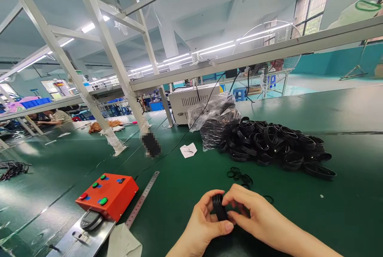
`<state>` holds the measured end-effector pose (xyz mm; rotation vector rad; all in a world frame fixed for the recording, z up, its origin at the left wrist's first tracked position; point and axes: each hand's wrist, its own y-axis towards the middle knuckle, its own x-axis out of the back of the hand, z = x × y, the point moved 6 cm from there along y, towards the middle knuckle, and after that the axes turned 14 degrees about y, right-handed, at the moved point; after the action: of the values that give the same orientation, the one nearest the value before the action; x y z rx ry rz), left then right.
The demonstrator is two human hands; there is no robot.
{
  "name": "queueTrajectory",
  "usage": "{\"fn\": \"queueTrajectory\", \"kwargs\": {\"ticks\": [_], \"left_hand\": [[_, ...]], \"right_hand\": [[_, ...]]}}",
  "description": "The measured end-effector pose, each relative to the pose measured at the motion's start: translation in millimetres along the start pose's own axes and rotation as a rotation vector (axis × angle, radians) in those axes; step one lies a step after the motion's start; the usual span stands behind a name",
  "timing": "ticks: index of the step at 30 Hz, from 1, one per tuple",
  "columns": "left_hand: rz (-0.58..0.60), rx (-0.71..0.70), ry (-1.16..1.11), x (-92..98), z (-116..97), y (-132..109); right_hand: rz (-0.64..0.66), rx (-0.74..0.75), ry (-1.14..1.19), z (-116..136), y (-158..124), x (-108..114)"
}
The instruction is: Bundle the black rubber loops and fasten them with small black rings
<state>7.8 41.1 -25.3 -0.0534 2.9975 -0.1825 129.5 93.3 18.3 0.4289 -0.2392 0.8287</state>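
A small coil of black cable (219, 206) is held upright just above the green table. My left hand (206, 221) wraps round its left side, with the thumb below and the fingers behind. At the coil's right side, my right hand (249, 211) pinches with thumb and forefinger against it. Several loose black bands (239, 175) lie on the table beyond my hands, and another thin black loop (268, 199) lies behind my right wrist. A large pile of coiled black cables (272, 143) spreads across the back right.
An orange box with buttons (109, 195) stands at the left, beside a steel ruler (143, 199) and a metal plate (80, 237). Further back are a white paper (188, 150), a plastic bag (214, 121), a white metal case (182, 107) and a shelf frame. A person sits far left.
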Motion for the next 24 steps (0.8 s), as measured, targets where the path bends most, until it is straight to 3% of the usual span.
{"fn": "queueTrajectory", "kwargs": {"ticks": [8, 14, 18, 24], "left_hand": [[0.093, 0.05, -0.089, 1.1, 0.2, -1.7], [0.233, -0.014, -0.133, -4.6, -8.1, -6.5], [0.237, -0.043, -0.146, -4.6, -9.4, -7.3], [0.251, -0.119, -0.165, -5.8, -9.9, -9.0]], "right_hand": [[0.025, 0.282, -0.059, 25.9, -4.8, 6.1], [-0.153, 0.713, -0.593, 40.5, -19.0, 6.6], [-0.251, 0.769, -0.721, 31.7, -21.3, 2.5], [-0.315, 0.745, -0.677, 24.0, -18.9, -2.7]]}}
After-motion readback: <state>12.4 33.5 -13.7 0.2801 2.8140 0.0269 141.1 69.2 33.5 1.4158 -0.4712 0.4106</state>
